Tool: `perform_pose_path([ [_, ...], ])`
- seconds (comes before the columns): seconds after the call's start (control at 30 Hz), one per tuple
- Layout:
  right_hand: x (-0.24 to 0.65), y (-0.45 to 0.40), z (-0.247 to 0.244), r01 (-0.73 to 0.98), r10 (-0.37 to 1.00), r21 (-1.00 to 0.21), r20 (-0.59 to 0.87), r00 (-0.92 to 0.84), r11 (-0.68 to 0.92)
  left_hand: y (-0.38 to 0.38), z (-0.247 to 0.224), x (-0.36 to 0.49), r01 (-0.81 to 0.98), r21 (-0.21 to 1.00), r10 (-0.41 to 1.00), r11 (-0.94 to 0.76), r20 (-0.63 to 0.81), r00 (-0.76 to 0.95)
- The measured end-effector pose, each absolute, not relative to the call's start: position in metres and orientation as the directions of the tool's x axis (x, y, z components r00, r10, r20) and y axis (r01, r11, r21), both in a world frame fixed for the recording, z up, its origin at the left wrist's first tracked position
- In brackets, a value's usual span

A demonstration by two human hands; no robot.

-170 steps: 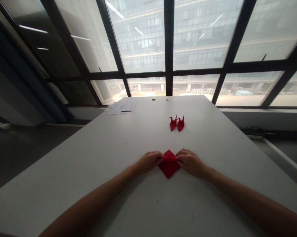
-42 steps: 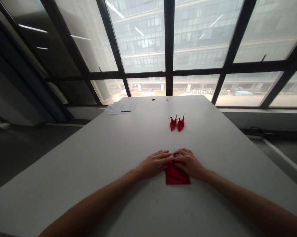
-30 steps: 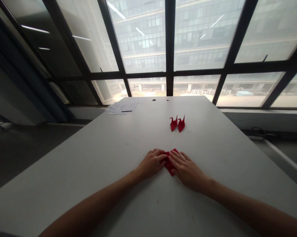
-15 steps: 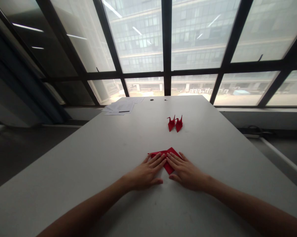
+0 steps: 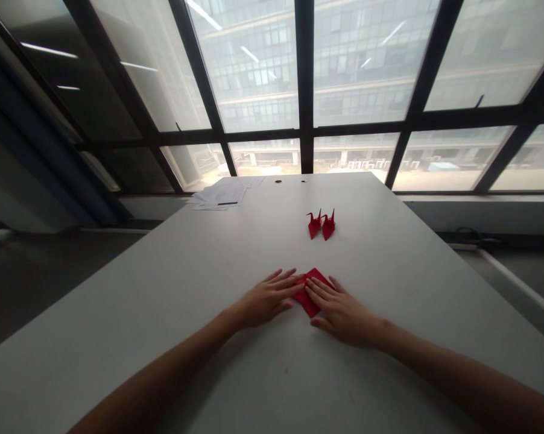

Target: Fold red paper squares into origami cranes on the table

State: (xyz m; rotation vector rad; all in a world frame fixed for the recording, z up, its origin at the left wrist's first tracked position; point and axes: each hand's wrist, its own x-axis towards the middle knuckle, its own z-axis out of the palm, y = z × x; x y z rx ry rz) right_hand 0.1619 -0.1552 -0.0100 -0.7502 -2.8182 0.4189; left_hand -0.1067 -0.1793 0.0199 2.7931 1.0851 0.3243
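A folded piece of red paper (image 5: 312, 305) lies on the white table (image 5: 236, 253), partly covered by both hands. My left hand (image 5: 265, 299) rests over its left part, palm down, fingers extended and a little apart. On the right part lies my right hand (image 5: 344, 310), flat with its fingers stretched out and the thumb apart. The fingertips of the two hands nearly meet near the middle of the paper. Farther back stand two red paper cranes, a left one (image 5: 314, 226) and a right one (image 5: 328, 226), side by side.
Loose white sheets (image 5: 220, 194) with a dark pen (image 5: 227, 203) on them lie at the table's far left. Two small dark round spots show near the far edge. Large windows (image 5: 254, 72) rise behind the table, and a blue curtain (image 5: 50, 138) hangs at left.
My left hand has shifted slightly up and turned, now hiding the paper's left point. My right hand and the cranes have hardly moved.
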Motion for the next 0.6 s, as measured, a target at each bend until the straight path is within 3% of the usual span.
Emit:
perform_pose_path([
  [0.27, 0.163, -0.154, -0.007, 0.395, 0.46, -0.344, 0.129, -0.878, 0.852, -0.176, -0.005, -0.092, 0.74, 0.165, 0.75, -0.652, 0.001, 0.661],
  [0.43, 0.162, -0.154, -0.009, 0.393, 0.46, -0.338, 0.145, -0.876, 0.855, -0.177, -0.006, -0.094, 0.753, 0.164, 0.763, -0.638, -0.003, 0.647],
  [0.6, 0.16, -0.152, -0.016, 0.486, 0.577, -0.346, 0.244, -0.78, 0.803, -0.177, -0.006, -0.094, 0.742, 0.179, 0.758, -0.646, 0.037, 0.651],
])
